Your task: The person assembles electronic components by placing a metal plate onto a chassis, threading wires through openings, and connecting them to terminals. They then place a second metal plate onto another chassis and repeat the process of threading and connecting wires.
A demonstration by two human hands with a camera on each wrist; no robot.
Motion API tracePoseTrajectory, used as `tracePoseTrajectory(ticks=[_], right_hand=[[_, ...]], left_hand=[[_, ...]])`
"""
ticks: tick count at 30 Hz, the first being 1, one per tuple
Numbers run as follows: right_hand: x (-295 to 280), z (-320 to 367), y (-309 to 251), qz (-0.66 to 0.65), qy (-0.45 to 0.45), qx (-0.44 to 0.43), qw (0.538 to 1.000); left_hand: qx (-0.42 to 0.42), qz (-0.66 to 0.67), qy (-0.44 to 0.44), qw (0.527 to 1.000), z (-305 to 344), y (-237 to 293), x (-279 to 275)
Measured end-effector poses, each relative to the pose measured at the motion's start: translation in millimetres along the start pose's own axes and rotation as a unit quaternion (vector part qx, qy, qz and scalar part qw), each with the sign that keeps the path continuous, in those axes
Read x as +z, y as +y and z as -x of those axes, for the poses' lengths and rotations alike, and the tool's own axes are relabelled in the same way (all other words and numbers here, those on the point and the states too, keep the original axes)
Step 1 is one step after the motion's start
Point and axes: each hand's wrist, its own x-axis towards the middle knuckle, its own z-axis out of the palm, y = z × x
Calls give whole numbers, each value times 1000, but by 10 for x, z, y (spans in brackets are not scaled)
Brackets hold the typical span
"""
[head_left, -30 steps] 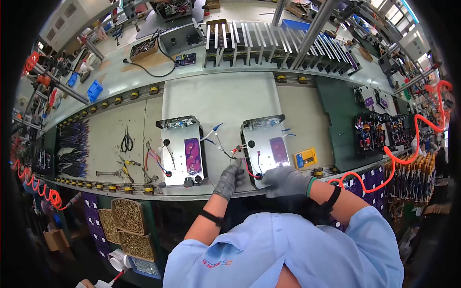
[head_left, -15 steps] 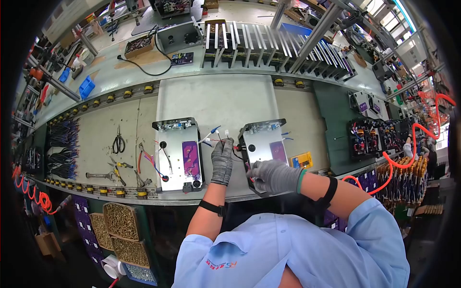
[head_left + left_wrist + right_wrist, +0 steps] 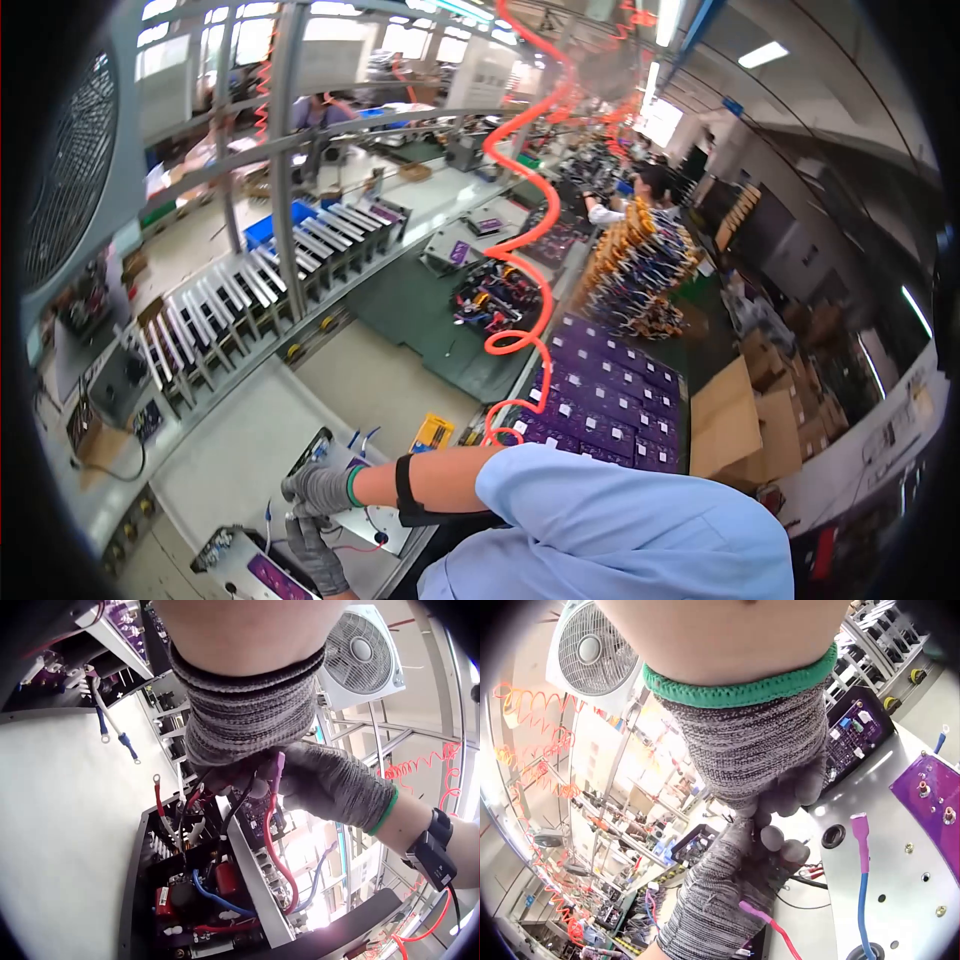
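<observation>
Both gloved hands meet over the wires at the edge of a silver-topped unit (image 3: 385,528). My left hand (image 3: 318,558) curls its fingers round black and red wires (image 3: 816,879); its grey glove (image 3: 240,724) fills the top of the left wrist view. My right hand (image 3: 322,492), green-cuffed, bends its fingers against the left ones at the same wires, whose ends are hidden between the hands. A red wire with a purple sleeve (image 3: 279,774) stands beside the fingers. In the right wrist view, a blue wire (image 3: 863,907) rises from the silver panel (image 3: 836,911). Another unit (image 3: 232,568) lies to the left.
Metal-finned assemblies (image 3: 215,315) line the far bench. A yellow case (image 3: 433,433) lies beyond the unit, near a green mat (image 3: 415,310). A coiled red hose (image 3: 545,250) hangs at centre, above purple boards (image 3: 610,395). Another person (image 3: 650,185) is farther back.
The head view has swung to the right and up, towards the line. My right hand has left the unit's near edge and come together with my left at the wires.
</observation>
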Motion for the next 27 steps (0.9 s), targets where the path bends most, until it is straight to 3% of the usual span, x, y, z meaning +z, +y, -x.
tracePoseTrajectory(ticks=[1, 2, 3, 4, 6, 9, 11, 12, 13, 14, 16, 17, 18, 19, 21, 22, 24, 27], right_hand=[[-31, 12, 47, -18, -5, -28, 999], [-17, 9, 61, -21, 4, -28, 999], [2, 10, 68, 56, 9, -28, 998], [3, 17, 69, 133, 12, -26, 991], [-43, 85, 78, 135, -2, -36, 990], [64, 176, 289, 58, 41, -34, 997], [-233, 452, 183, 88, 40, -25, 995], [-329, 519, 143, 120, 39, -17, 992], [-161, 441, 368, 111, -20, 40, 993], [-81, 456, 477, 111, -20, 41, 993], [26, 487, 621, 137, -74, 42, 987], [45, 484, 660, 145, -76, 21, 986], [76, 528, 722, 183, -32, -7, 983], [-22, 562, 625, 266, -49, 31, 962], [-1, 508, 734, 124, -63, -19, 990], [-110, 484, 594, 143, -119, -9, 983], [-182, 380, 400, 153, -197, 43, 967], [-167, 329, 477, 146, -202, 25, 968]], left_hand=[[5, -2, -14, 1000, -5, 203, 144], [-42, 5, 22, 999, 110, 593, 342], [-90, 12, 60, 994, 168, 809, 448], [-88, 8, 57, 994, 154, 745, 402], [-108, 43, 27, 993, 147, 519, 286], [-160, 94, 48, 981, 132, 327, 159], [-190, 138, 61, 970, 86, 32, 49], [-212, 158, 111, 958, 55, -85, 39], [-233, 177, 160, 943, 22, -203, 20], [-233, 177, 160, 943, -26, -326, -25], [-249, 135, 66, 957, -79, -552, -161], [-254, 161, 86, 950, -44, -230, 78], [-232, 222, -45, 946, -67, -63, 127], [-243, 192, -51, 949, -90, -67, 74], [-277, 203, -44, 938, -62, 55, 97], [-271, 187, -6, 944, -44, 95, 153], [-283, 187, -49, 939, -68, 16, 7], [-277, 158, -24, 947, -50, -97, 45]])
